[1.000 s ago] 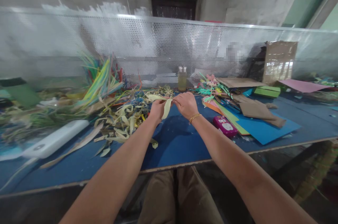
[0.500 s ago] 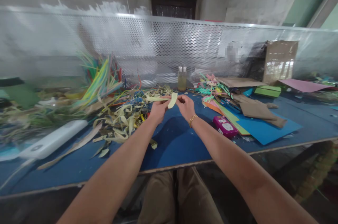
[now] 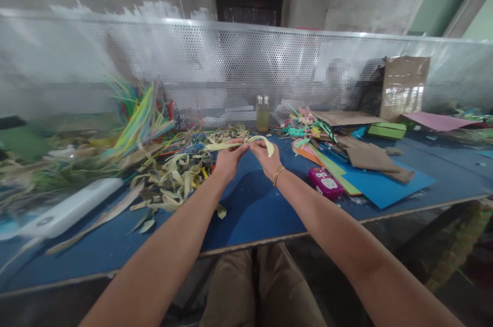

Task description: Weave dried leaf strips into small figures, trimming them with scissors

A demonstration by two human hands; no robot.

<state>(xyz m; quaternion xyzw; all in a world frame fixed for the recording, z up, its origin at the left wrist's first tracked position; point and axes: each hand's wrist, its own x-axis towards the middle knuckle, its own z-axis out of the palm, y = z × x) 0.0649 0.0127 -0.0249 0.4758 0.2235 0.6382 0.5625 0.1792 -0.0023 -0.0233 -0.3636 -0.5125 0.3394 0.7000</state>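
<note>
A pale yellow-green strip [image 3: 219, 146], flat like a dried leaf or paper ribbon, is pinched between both hands above the blue table. My left hand [image 3: 230, 156] closes its thumb and fingers on the strip, whose one end sticks out to the left. Close beside it, fingertips nearly touching, my right hand [image 3: 266, 156] grips the strip too; the other end curls over the back of that hand. A gold bracelet [image 3: 278, 175] circles the right wrist. Left of my hands lies a heap of similar curled strips [image 3: 173, 178].
On the left are a white power strip [image 3: 73, 209] and a bundle of coloured strands [image 3: 140, 116]. A bottle of yellowish liquid [image 3: 262, 115] stands ahead. To the right lie a purple case [image 3: 325, 183], blue paper [image 3: 379, 188] and brown cardboard [image 3: 372, 157]. A perforated metal screen [image 3: 239, 60] backs the table.
The strip's free end, which stood up between my hands, now arcs over to the right across my right hand. My hands have come closer together. The whole view has shifted slightly.
</note>
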